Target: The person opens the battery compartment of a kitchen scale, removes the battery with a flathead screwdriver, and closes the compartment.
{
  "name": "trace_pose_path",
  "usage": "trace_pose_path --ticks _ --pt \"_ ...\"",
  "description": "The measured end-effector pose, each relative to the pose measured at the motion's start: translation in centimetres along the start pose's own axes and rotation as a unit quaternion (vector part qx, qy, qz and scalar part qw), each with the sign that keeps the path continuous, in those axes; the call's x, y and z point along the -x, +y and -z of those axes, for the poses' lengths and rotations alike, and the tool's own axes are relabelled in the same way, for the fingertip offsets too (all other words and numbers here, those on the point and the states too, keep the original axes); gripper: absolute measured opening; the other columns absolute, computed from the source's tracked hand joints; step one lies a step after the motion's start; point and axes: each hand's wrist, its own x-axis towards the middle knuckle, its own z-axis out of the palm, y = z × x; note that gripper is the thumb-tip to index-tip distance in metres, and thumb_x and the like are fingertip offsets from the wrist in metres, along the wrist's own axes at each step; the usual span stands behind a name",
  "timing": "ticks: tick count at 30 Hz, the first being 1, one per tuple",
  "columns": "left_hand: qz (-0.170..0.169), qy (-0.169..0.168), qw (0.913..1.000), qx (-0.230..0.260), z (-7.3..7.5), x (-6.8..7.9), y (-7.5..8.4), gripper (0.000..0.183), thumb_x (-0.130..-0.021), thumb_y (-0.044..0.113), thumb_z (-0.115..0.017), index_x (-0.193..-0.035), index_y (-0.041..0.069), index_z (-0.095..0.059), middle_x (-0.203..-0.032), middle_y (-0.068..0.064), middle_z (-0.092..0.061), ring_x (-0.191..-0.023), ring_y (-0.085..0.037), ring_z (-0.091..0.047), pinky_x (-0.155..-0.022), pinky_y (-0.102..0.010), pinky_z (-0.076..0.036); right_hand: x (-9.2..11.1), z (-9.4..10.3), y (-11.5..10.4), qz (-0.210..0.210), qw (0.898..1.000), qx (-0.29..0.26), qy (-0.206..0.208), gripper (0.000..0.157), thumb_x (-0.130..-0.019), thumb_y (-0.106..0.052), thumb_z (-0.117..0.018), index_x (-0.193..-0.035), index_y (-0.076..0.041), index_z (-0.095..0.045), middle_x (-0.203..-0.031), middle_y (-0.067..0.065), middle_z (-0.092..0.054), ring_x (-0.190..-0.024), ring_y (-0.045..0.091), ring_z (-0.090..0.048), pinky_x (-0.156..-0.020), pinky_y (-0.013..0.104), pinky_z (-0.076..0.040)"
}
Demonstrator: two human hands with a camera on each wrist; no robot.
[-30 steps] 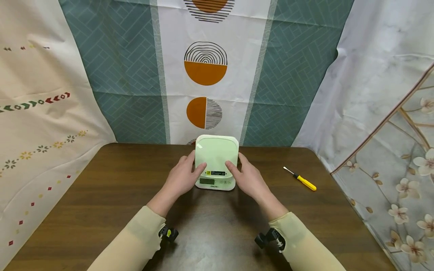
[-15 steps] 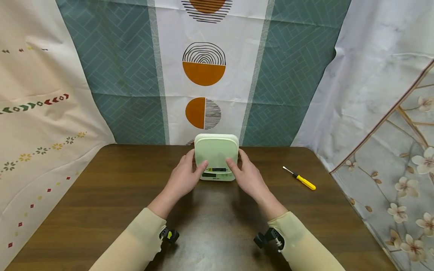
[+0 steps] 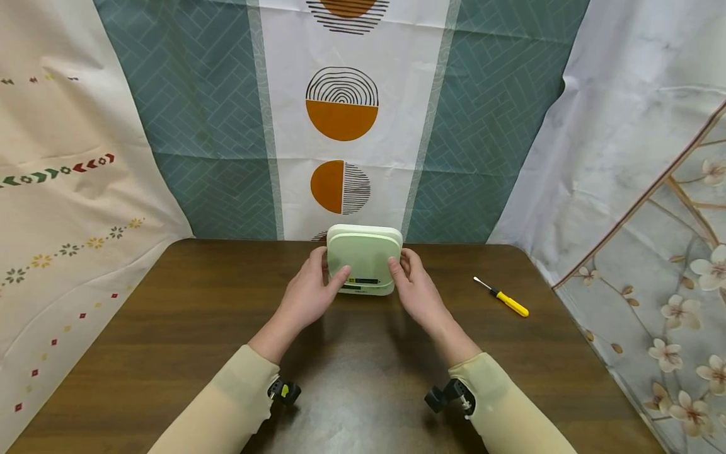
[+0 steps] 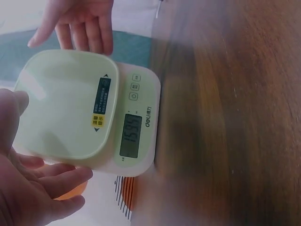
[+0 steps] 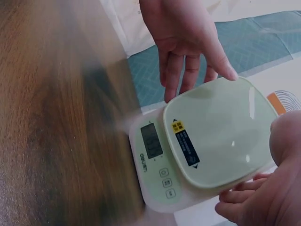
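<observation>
A pale green kitchen scale (image 3: 363, 255) is held between both hands at the far middle of the table. Its top edge leans toward the head camera, so the face looks foreshortened. My left hand (image 3: 306, 290) grips the left side, thumb over the platform and fingers along the edge and behind. On the opposite side my right hand (image 3: 418, 290) grips likewise, its thumb over the front. The left wrist view shows digits on the display (image 4: 131, 135), and a yellow-and-black label (image 4: 101, 101) on the platform. In that view the control panel end is close to the wooden table.
A screwdriver (image 3: 501, 297) with a yellow handle lies on the brown wooden table (image 3: 198, 328), right of my right hand. Patterned cloth (image 3: 215, 126) hangs behind the table, with more cloth at both sides.
The scale has tilted: its lower edge moved away and its top edge now faces the head camera more. Both hands have kept their hold, shifting slightly. The screwdriver has not moved.
</observation>
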Motion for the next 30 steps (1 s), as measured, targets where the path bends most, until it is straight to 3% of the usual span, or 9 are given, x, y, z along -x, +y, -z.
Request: trace_pose_path --ticks 9,15,21,26,30 --pt "-0.004 0.006 0.9999 0.014 -0.2 0.3 0.0 0.081 -0.11 0.053 -0.066 -0.167 0.008 -0.03 -0.151 -0.021 -0.055 -0.136 -0.041 -0.062 -0.111 -0.062 -0.051 0.3 0.0 -0.4 -0.012 0.999 0.017 0.037 0.069 -0.118 -0.054 -0.047 -0.166 -0.006 -0.042 -0.158 0.019 -0.059 -0.147 0.033 -0.055 -0.123 0.057 -0.041" --pt "-0.019 0.0 0.9998 0.003 -0.3 0.4 -0.1 0.088 -0.11 0.055 -0.064 -0.174 0.011 -0.024 -0.146 -0.022 -0.054 -0.131 -0.04 -0.061 -0.106 -0.062 -0.053 0.5 0.1 -0.6 -0.028 0.999 0.018 0.039 0.076 -0.116 -0.062 -0.043 -0.169 -0.008 -0.042 -0.164 0.018 -0.053 -0.153 0.034 -0.048 -0.126 0.058 -0.036" --pt "-0.027 -0.007 0.9994 0.021 -0.5 0.4 0.0 0.087 -0.11 0.055 -0.066 -0.169 0.006 -0.027 -0.156 -0.023 -0.053 -0.139 -0.04 -0.06 -0.113 -0.06 -0.05 0.8 0.0 -0.6 -0.038 0.999 0.005 0.018 0.082 -0.114 -0.067 -0.043 -0.174 -0.012 -0.033 -0.171 0.015 -0.046 -0.159 0.033 -0.041 -0.128 0.058 -0.033" --pt "-0.011 -0.009 0.9999 0.002 -0.8 0.7 -0.3 0.079 -0.11 0.056 -0.065 -0.161 0.006 -0.032 -0.154 -0.024 -0.059 -0.114 -0.036 -0.065 -0.094 -0.052 -0.054 1.1 -0.2 -0.4 -0.051 0.999 0.016 0.008 0.083 -0.115 -0.065 -0.045 -0.174 -0.008 -0.032 -0.173 0.016 -0.042 -0.161 0.034 -0.037 -0.129 0.057 -0.031" --pt "-0.002 -0.003 0.9999 -0.016 -1.2 0.8 -0.5 0.07 -0.11 0.054 -0.065 -0.152 0.006 -0.037 -0.124 -0.02 -0.07 -0.088 -0.03 -0.06 -0.075 -0.044 -0.047 1.1 -0.3 0.0 -0.062 0.997 0.043 0.001 0.087 -0.114 -0.064 -0.047 -0.174 -0.003 -0.029 -0.174 0.019 -0.039 -0.162 0.036 -0.035 -0.13 0.058 -0.029"
